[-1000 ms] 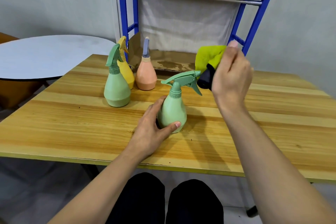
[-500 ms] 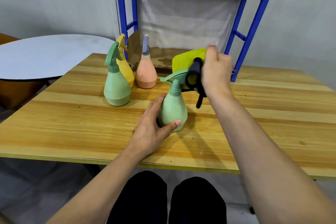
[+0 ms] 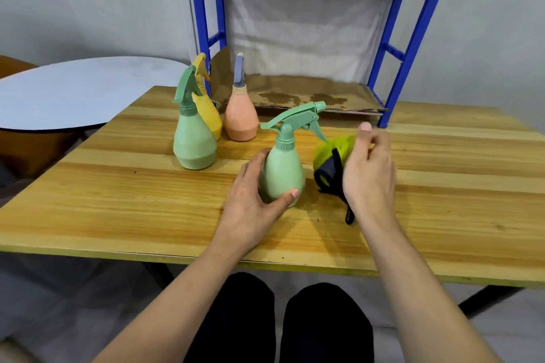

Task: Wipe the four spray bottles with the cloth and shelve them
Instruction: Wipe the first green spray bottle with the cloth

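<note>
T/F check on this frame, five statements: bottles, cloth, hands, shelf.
1. The left hand grips the near green bottle at its base. True.
2. The right hand holds the yellow-green cloth. True.
3. A spray bottle already stands on the blue shelf. False: all four are on the wooden table.
4. The peach bottle lies on its side. False: it stands upright.
5. The yellow bottle stands behind the far green bottle. True.
</note>
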